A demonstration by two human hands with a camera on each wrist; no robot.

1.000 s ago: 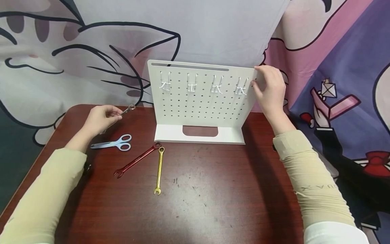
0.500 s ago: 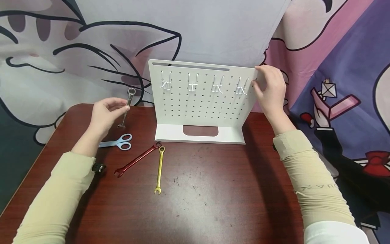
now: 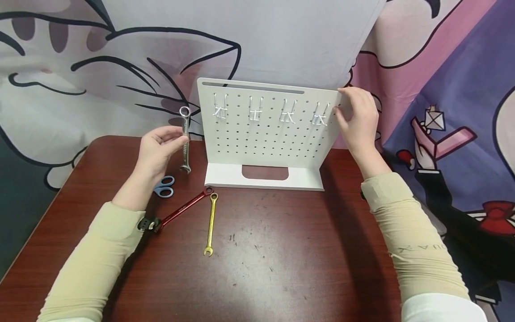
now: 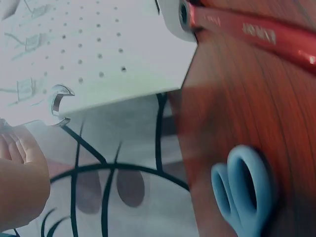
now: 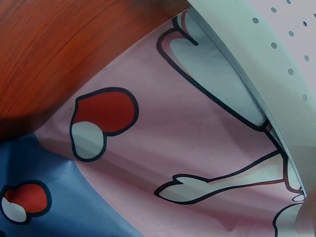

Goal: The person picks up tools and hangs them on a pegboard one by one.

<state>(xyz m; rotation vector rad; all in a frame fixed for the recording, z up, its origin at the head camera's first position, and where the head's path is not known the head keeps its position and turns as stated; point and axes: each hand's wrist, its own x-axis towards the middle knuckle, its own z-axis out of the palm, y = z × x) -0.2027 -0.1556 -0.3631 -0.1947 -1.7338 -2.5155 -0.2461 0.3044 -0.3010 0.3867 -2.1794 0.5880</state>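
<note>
My left hand (image 3: 158, 150) pinches a silver combination wrench (image 3: 185, 150) between thumb and fingers, upright with its ring end on top. In the left wrist view the open end of this silver wrench (image 4: 57, 106) points toward the camera. Just right of it stands a white pegboard (image 3: 265, 134) with several white wire hooks (image 3: 254, 109) in a row. My right hand (image 3: 356, 118) grips the board's upper right edge. On the table, a red wrench (image 3: 185, 209) and a yellow wrench (image 3: 211, 225) lie before the board. Light-blue scissors (image 3: 164, 187) are partly hidden behind my left forearm.
The brown table (image 3: 273, 250) carries everything. Behind it hangs a printed curtain (image 3: 281, 40), close to the pegboard's back. The table's left edge runs beside my left arm.
My left hand has moved right toward the pegboard, and the silver wrench has swung from slanted to upright. The left forearm now covers part of the scissors and red wrench. My right hand stays put.
</note>
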